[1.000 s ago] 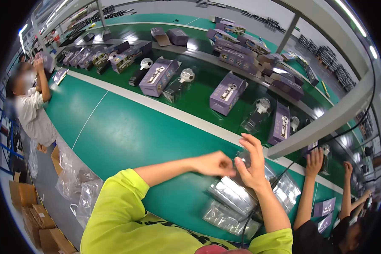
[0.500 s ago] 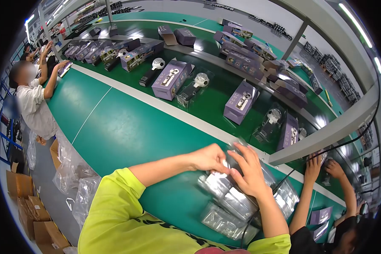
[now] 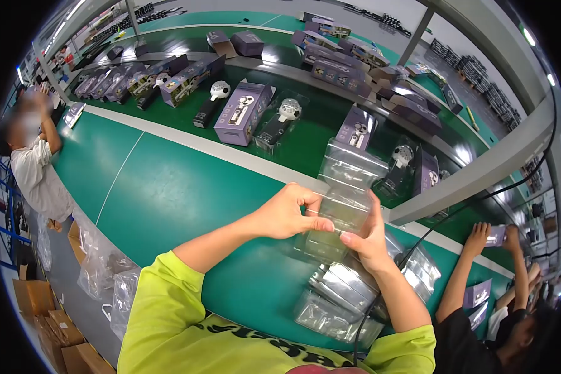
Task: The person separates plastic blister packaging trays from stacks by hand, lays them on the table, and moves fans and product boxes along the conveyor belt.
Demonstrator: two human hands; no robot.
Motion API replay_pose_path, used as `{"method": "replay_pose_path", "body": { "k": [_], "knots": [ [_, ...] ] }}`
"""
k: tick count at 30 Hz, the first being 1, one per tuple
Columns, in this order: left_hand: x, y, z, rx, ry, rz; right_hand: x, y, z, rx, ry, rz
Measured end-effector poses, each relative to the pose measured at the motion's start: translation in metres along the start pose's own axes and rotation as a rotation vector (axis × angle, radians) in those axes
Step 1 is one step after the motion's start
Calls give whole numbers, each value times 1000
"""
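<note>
A clear plastic tray [image 3: 349, 181] is held up in front of me between both hands, over the front edge of the green table [image 3: 162, 187]. My left hand [image 3: 291, 213] grips its left side, thumb on the near face. On the right side, my right hand [image 3: 369, 240] closes round the same tray, its thumb near my left thumb. Stacked clear trays [image 3: 345, 288] lie on the table just below my hands, with more [image 3: 421, 280] beyond my right wrist.
Purple boxes [image 3: 244, 113] and ball-topped devices [image 3: 280, 121] stand on the dark green conveyor ahead. A metal post [image 3: 474, 174] and a black cable cross at right. One person [image 3: 31, 174] is at left; another's hands [image 3: 480, 237] hold a box at right.
The clear tray has come up from low over the stack and stands unfolded between my hands. My fingers have closed on it. The right-hand co-worker's hands now hold a purple box.
</note>
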State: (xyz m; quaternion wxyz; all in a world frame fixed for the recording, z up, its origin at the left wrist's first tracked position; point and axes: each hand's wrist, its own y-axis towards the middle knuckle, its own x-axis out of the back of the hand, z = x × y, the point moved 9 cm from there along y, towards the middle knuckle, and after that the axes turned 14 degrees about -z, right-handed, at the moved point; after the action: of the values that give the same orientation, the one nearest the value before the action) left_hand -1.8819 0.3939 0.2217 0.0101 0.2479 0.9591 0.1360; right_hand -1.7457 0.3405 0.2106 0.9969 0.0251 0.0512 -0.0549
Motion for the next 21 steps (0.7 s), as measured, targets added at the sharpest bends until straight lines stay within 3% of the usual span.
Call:
{"method": "replay_pose_path", "body": {
  "k": [5,7,10,12,13,17,18,20,21],
  "knots": [
    [44,6,-31,-119,63,-163,2,7,-4,-80,149,-83],
    [100,12,-49,-184,26,-383,3,12,-10,-143,231,-124],
    [204,7,-67,-434,554,-777,12,12,-26,-311,481,-294],
    [245,1,-76,-605,1211,-1004,8,12,-26,-282,449,-273],
    [261,3,-61,-611,1214,-1005,7,12,-26,-255,410,-243],
    [301,21,2,-308,1454,-1095,-6,16,-25,-163,309,-174],
    [305,26,12,-312,1446,-1101,-7,15,-24,-135,295,-173],
    [320,52,58,-98,1348,-861,-16,17,-21,-83,262,-176],
    [322,58,67,-101,1337,-860,-19,19,-21,-79,255,-182]
  ]
}}
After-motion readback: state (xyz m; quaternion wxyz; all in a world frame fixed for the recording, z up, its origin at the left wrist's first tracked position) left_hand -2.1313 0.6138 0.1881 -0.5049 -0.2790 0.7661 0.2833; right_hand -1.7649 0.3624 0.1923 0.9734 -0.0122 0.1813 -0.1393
